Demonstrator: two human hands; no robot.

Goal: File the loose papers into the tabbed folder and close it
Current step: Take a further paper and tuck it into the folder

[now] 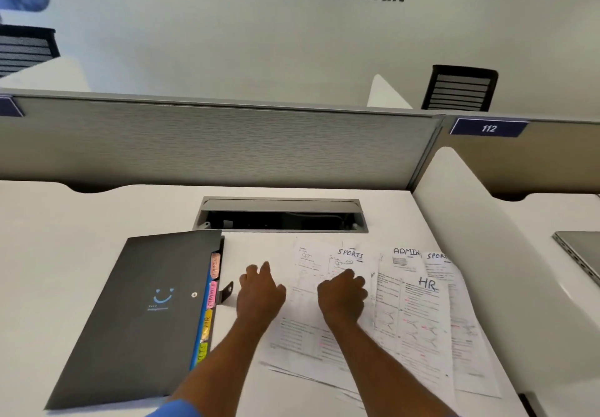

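Observation:
A dark grey tabbed folder (143, 312) lies closed on the white desk at the left, with coloured tabs (209, 303) poking out along its right edge and a snap strap (227, 291) hanging loose. To its right, several loose papers (412, 319) are fanned out, hand-labelled SPORTS, ADMIN and HR. My left hand (259, 293) rests flat at the left edge of the sheets, fingers spread. My right hand (342, 296) presses down on a SPORTS sheet (349, 256), fingers curled; it holds nothing.
A cable hatch (281, 217) stands open in the desk behind the papers. A grey partition (227, 143) closes off the back. A white divider (470, 221) bounds the right side, with a closed laptop (581, 254) on the neighbouring desk.

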